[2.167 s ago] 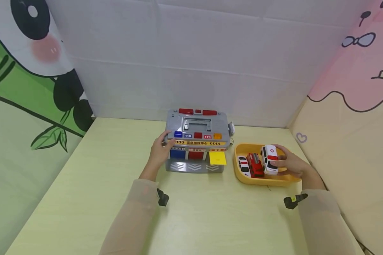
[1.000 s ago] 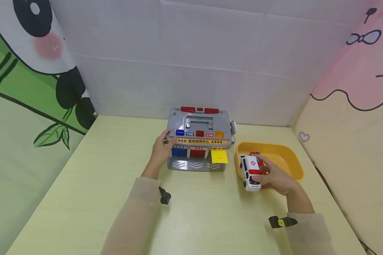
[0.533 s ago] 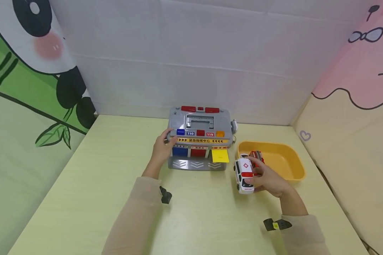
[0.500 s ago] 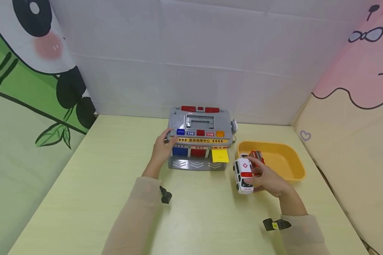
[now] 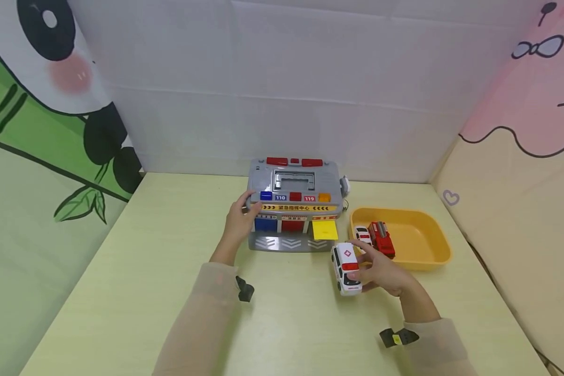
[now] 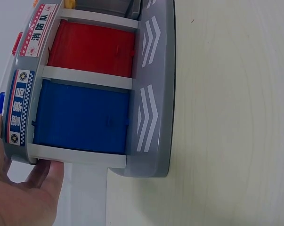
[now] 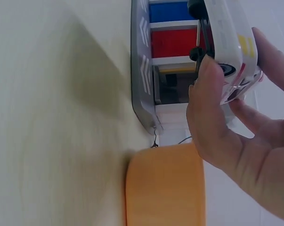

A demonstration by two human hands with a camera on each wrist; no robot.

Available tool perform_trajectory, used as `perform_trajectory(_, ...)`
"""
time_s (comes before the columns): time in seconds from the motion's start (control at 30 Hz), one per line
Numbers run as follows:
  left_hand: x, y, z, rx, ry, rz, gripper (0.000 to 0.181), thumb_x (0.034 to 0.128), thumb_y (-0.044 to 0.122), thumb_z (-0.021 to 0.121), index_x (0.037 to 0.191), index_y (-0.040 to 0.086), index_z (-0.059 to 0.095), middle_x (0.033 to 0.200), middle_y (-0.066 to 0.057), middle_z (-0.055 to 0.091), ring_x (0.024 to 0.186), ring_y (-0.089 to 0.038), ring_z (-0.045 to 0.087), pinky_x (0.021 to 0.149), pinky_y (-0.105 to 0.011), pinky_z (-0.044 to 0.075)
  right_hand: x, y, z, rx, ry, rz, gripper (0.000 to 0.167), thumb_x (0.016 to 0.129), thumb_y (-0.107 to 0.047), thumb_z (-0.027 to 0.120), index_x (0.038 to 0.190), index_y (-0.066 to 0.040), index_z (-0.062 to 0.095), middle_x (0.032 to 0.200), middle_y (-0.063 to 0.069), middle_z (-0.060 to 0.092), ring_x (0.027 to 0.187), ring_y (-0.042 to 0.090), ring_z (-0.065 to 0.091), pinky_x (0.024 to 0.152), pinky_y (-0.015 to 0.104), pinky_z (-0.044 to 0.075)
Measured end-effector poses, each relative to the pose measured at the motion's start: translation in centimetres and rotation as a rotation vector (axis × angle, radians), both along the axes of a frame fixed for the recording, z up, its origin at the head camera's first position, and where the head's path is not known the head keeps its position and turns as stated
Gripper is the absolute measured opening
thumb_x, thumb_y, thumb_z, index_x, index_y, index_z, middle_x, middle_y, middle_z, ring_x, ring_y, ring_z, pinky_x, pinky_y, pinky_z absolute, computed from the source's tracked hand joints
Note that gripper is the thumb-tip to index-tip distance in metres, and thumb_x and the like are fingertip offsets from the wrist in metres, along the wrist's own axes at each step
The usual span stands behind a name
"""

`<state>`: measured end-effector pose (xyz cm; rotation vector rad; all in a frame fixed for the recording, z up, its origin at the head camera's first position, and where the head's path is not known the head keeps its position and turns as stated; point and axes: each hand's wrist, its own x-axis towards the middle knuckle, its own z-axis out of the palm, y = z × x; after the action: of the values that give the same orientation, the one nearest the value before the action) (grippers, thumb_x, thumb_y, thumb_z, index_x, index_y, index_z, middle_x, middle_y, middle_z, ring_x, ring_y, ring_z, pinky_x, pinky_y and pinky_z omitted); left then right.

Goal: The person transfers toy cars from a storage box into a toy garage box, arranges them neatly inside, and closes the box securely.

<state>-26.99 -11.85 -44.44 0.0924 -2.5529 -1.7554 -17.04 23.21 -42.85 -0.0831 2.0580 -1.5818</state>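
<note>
A grey toy emergency garage (image 5: 295, 183) stands at the back of the table, with a blue door (image 6: 80, 117), a red door (image 6: 92, 49) and a raised yellow door (image 5: 325, 230). My left hand (image 5: 237, 224) grips its left upper corner, thumb in front. My right hand (image 5: 380, 269) holds a white toy ambulance (image 5: 346, 269) with a red light bar between thumb and fingers. The ambulance is in the air, in front of the garage's right end. In the right wrist view its wheels show, and the bay (image 7: 174, 87) on the yellow-door side appears open.
Right of the garage sits a yellow-orange bin (image 5: 423, 240). A red toy fire truck (image 5: 382, 239) and a small white toy car (image 5: 363, 235) lie in its left part. A coiled cord (image 5: 345, 206) hangs at the garage's right side. Cloth walls (image 5: 282, 78) enclose the table.
My right hand has lifted the ambulance out of the bin and carried it left and toward me, to in front of the garage. The left hand keeps its place on the garage.
</note>
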Motion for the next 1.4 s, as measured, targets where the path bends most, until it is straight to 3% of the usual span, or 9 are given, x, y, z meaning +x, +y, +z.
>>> perform_trajectory(0.43,0.1,0.0,0.2,0.011,0.019,-0.009,0.045,0.0996,0.034,0.056,0.142,0.021,0.047,0.137,-0.014,0.048,0.119,-0.033,0.050,0.097,-0.052,0.043,-0.4,-2.7,-1.6,0.055,-0.021,-0.025,0.084,0.086,-0.009,0.075,0.153,-0.017,0.025,0.124,0.023,0.044,0.095,0.031,0.060,0.071,0.046,0.057)
perform_trajectory(0.73,0.2,0.1,0.1,0.011,0.013,-0.009,0.047,0.0996,0.035,0.056,0.143,0.022,0.045,0.139,-0.016,0.046,0.120,-0.034,0.050,0.098,-0.052,0.042,-1.8,-4.5,-2.6,0.047,-0.034,-0.114,0.085,0.087,-0.009,0.074,0.154,-0.014,0.022,0.126,0.024,0.044,0.098,0.033,0.058,0.074,0.047,0.057)
perform_trajectory(1.1,-0.1,0.0,0.2,0.003,-0.004,-0.005,0.048,0.1000,0.037,0.055,0.145,0.023,0.044,0.141,-0.016,0.042,0.123,-0.034,0.048,0.098,-0.052,0.042,-4.1,-5.1,-3.7,0.023,-0.025,-0.132,0.080,0.092,-0.007,0.067,0.155,-0.021,0.020,0.130,0.024,0.040,0.103,0.036,0.054,0.080,0.047,0.055)
perform_trajectory(1.4,0.2,0.1,0.1,0.013,0.008,-0.003,0.047,0.0994,0.034,0.056,0.143,0.021,0.046,0.140,-0.018,0.043,0.122,-0.035,0.049,0.099,-0.053,0.041,-4.8,-5.2,-4.2,0.030,-0.014,-0.161,0.078,0.093,-0.004,0.066,0.155,-0.018,0.021,0.129,0.024,0.039,0.103,0.037,0.052,0.076,0.042,0.056)
